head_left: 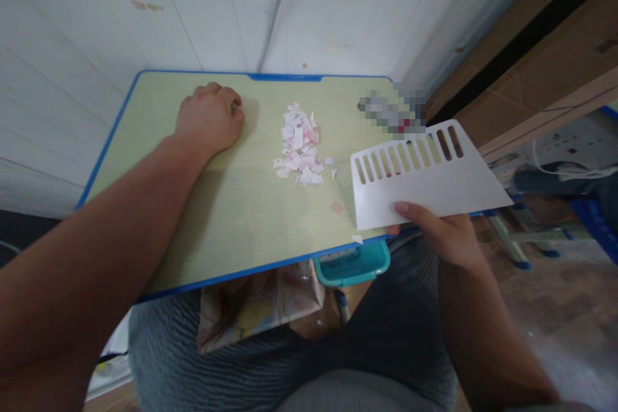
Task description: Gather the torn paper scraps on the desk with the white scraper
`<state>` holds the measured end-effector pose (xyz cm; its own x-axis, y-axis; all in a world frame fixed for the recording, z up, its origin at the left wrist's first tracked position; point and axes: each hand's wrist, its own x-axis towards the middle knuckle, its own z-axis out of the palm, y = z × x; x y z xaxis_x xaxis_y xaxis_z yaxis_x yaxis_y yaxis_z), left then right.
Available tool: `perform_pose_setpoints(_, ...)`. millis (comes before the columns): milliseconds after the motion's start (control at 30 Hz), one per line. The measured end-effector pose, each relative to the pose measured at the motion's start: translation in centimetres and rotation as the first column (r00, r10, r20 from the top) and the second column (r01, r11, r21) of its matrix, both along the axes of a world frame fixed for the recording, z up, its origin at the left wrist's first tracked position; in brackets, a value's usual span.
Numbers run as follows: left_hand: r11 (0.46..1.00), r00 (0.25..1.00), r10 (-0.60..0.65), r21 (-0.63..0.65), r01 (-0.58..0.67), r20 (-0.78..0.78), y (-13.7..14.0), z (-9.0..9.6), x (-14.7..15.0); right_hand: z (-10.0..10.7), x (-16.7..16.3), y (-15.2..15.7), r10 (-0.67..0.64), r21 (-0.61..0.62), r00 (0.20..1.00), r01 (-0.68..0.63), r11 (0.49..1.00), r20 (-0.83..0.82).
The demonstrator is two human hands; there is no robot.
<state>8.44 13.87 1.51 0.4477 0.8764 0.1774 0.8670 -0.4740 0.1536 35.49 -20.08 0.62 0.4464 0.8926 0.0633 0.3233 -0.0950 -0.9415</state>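
My right hand grips a white plastic scraper by its lower edge, thumb on top. A row of long slots runs along the scraper's far side, and it is tilted over the right part of the desktop. To its left lies a heap of small white and pinkish paper scraps, with a few loose bits around it. My left hand rests on the desktop left of the heap, its fingers curled in; whatever they may hold is hidden.
A blurred-out object lies at the back right of the desktop. Below the front edge are a turquoise plastic container and a patterned bag. A white panelled wall stands behind, and cardboard boxes rise at the right.
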Motion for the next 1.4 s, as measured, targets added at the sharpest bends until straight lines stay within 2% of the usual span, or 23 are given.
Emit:
perform_pose_setpoints(133, 1.000, 1.000, -0.009, 0.020, 0.009, 0.023, 0.4, -0.3, -0.2, 0.2, -0.3, -0.1, 0.077, -0.016, 0.996, -0.077, 0.997, 0.037)
perform_pose_setpoints(233, 1.000, 0.999, -0.014, 0.015, 0.014, 0.031, 0.4, -0.4, -0.2, 0.3, -0.1, -0.5, 0.117, -0.015, 0.993, -0.117, 0.993, 0.002)
perform_pose_setpoints(333, 1.000, 0.999, -0.017, 0.011, 0.017, 0.046, 0.4, -0.4, -0.2, 0.2, -0.3, -0.4, 0.041, 0.017, 0.999, -0.041, 0.999, -0.005)
perform_pose_setpoints(433, 1.000, 0.999, -0.012, 0.007, 0.012, 0.051, 0.3, -0.4, -0.1, 0.2, -0.8, 0.5, -0.062, 0.054, 0.996, 0.058, 0.997, 0.066)
perform_pose_setpoints(667, 1.000, 0.999, -0.021, 0.009, 0.021, 0.047, 0.5, -0.6, -0.3, 0.1, -2.7, 2.3, -0.058, 0.032, 0.983, 0.054, 0.998, 0.172)
perform_pose_setpoints(867, 1.000, 0.999, -0.013, 0.006, 0.013, 0.036, 0.1, -0.4, 0.0, -0.5, -3.6, 1.4, -0.007, 0.000, 0.983, 0.007, 1.000, 0.181)
perform_pose_setpoints(1000, 1.000, 1.000, 0.010, -0.006, -0.010, 0.011, -0.3, -0.2, 0.2, -0.6, -4.9, 1.0, 0.122, -0.079, 0.981, -0.111, 0.991, 0.150)
perform_pose_setpoints(1100, 1.000, 1.000, -0.001, 0.002, 0.001, 0.031, -0.3, -0.2, 0.3, -0.2, -6.4, 1.1, 0.192, -0.096, 0.978, -0.184, 0.978, 0.081)
perform_pose_setpoints(1200, 1.000, 0.999, -0.007, -0.001, 0.007, 0.048, -0.4, -0.2, 0.2, 0.3, -7.1, 1.4, 0.192, -0.070, 0.981, -0.189, 0.980, 0.038)
perform_pose_setpoints(1400, 1.000, 0.999, -0.014, -0.001, 0.014, 0.050, -0.3, -0.3, 0.3, 0.0, -6.9, 1.2, 0.159, -0.052, 0.985, -0.156, 0.986, 0.068)
